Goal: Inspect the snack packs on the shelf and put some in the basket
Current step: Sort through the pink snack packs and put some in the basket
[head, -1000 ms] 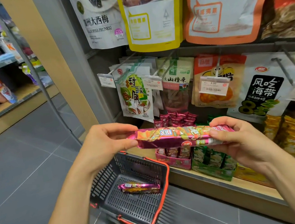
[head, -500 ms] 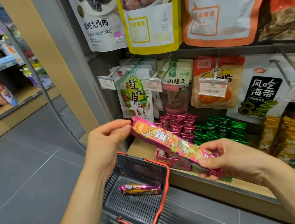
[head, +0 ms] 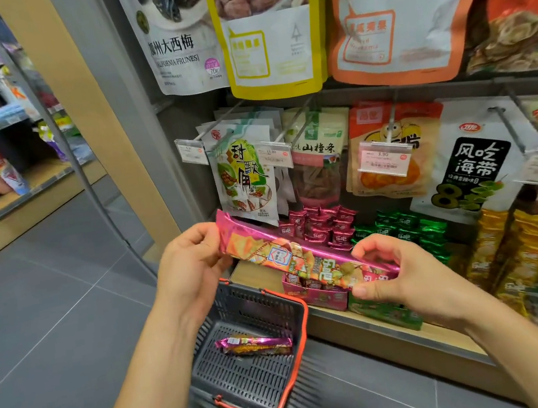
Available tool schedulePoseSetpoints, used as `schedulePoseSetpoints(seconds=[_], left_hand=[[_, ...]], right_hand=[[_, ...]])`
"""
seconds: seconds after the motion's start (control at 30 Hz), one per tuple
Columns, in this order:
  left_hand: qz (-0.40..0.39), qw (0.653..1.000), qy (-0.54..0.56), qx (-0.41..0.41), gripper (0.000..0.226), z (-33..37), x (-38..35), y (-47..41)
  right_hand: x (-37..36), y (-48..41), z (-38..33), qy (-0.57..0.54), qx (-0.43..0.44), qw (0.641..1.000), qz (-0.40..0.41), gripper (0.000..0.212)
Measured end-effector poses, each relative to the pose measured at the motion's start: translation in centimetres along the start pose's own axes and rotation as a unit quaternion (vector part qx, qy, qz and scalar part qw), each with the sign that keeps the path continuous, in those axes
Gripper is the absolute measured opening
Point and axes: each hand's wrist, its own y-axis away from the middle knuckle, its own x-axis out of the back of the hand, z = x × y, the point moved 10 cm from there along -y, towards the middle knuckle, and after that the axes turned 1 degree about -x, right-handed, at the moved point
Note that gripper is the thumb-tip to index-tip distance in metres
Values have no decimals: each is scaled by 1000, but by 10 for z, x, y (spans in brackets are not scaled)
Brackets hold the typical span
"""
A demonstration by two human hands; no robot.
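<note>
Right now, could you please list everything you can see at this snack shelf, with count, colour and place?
Long foil snack pack: one, pink and orange, held tilted above the shelf edge.
Second foil snack pack: one, pink, lying in the basket.
Slotted plastic basket: one, grey with red rim, on the floor below the shelf.
Small wrapped sweets: many, magenta, shelf box.
Green wrapped sweets: many, green, right of the magenta ones.
Yellow sachets: many, shelf right.
Hanging pouches: several, mixed colours, on pegs above.
Left hand: pinching the pack's upper end.
Right hand: gripping its lower end.
</note>
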Motion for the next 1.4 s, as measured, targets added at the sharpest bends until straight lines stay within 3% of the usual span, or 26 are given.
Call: schedulePoseSetpoints(seconds=[0.07, 0.2, 0.3, 0.37, 0.53, 0.63, 0.77, 0.9, 1.0, 1.13, 1.23, 1.3, 1.4], left_hand=[[0, 1000, 19, 4, 57, -6, -5, 0], [-18, 1000, -8, -21, 25, 0, -13, -2], [-48, 994, -93, -41, 34, 2, -13, -2], [-29, 993, -101, -45, 24, -2, -8, -4], [55, 996, -73, -1, 28, -33, 10, -15], [9, 982, -178, 63, 26, -69, -2, -23], [-113, 931, -317, 140, 20, -118, -25, -37], [-117, 828, -549, -13, 31, -114, -41, -87], [-170, 780, -591, -120, 44, -118, -76, -118], [-234, 705, -652, -149, 59, -153, -107, -156], [-272, 612, -727, -151, 69, -183, -121, -173], [-272, 606, -735, -136, 70, -191, -119, -178], [-255, 655, -694, -154, 62, -180, -104, -172]], right_hand=[[1, -1, -3, -12, 6, 1000, 1, 46], [11, -5, 7, -24, -21, 999, 15, 46], [19, -5, 7, -26, -30, 999, 25, 46], [20, -4, 1, -41, -15, 999, 28, 45], [30, 0, -19, -139, 40, 986, 86, 39], [39, 2, -26, -185, 63, 971, 139, 31], [56, 13, -47, 31, 131, 960, 246, 34], [49, 22, -79, 168, 234, 910, 298, 43], [35, 23, -95, 263, 313, 853, 323, 39], [21, -6, -97, 330, 328, 828, 315, 37], [10, -35, -93, 352, 323, 827, 297, 34], [5, -53, -87, 349, 313, 833, 293, 34], [1, -83, -77, 342, 283, 852, 276, 42]])
